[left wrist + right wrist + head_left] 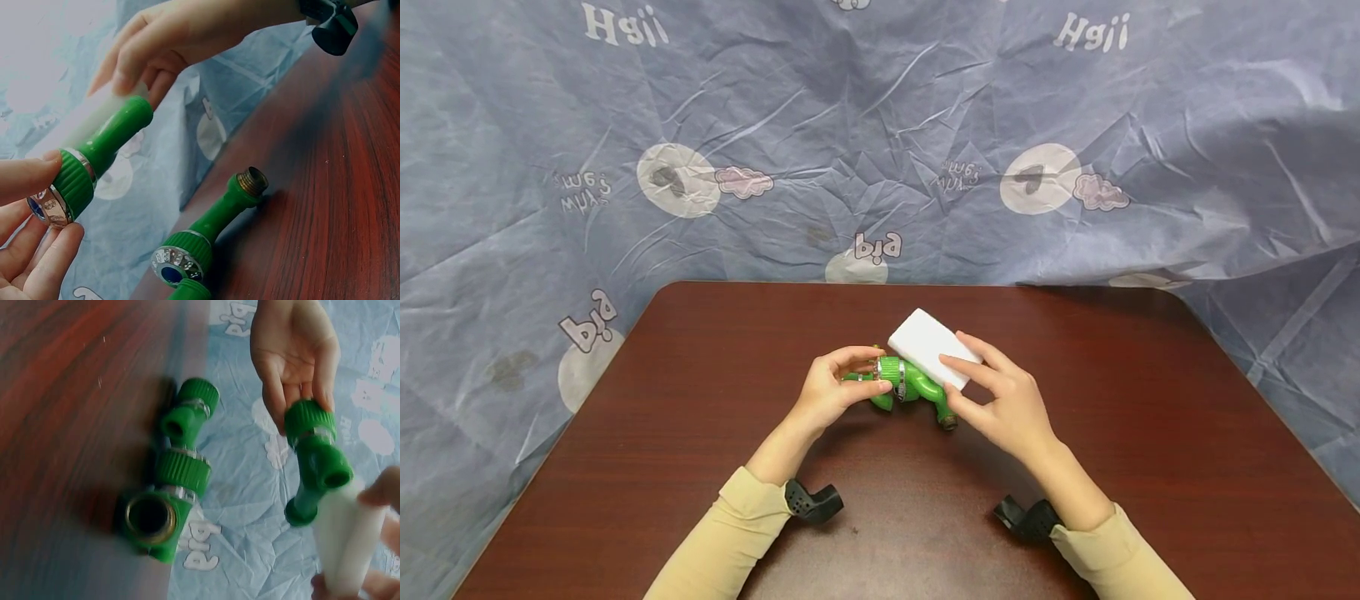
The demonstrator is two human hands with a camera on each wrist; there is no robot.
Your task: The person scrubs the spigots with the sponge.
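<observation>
Altogether, three green fittings show: one is held up in the left hand [827, 392], and two lie on the table. The held fitting [317, 461] sits at the left fingertips, where thumb and fingers pinch its ribbed collar. Of the pair below, the brass-threaded fitting [178, 511] has its open end bared, and the second fitting [187, 419] lies in line with it, end to end; whether those two touch cannot be told.

There is one white block [925, 342], gripped at its edges between the thumb and fingers of the right hand [1011, 404]. It slants beside the held fitting, close against it; actual contact is hard to make out, since the block is blurred in both wrist views.

Two black wrist pieces, a left one [812, 504] and a right one [1032, 521], sit below two pale sleeves.

Around the work, the dark wooden table [625, 400] spreads well out to both sides, with bare wood between the forearms too. Its far edge runs a little way beyond the block, before one printed blue cloth [850, 100]; the near edge is out of view.
</observation>
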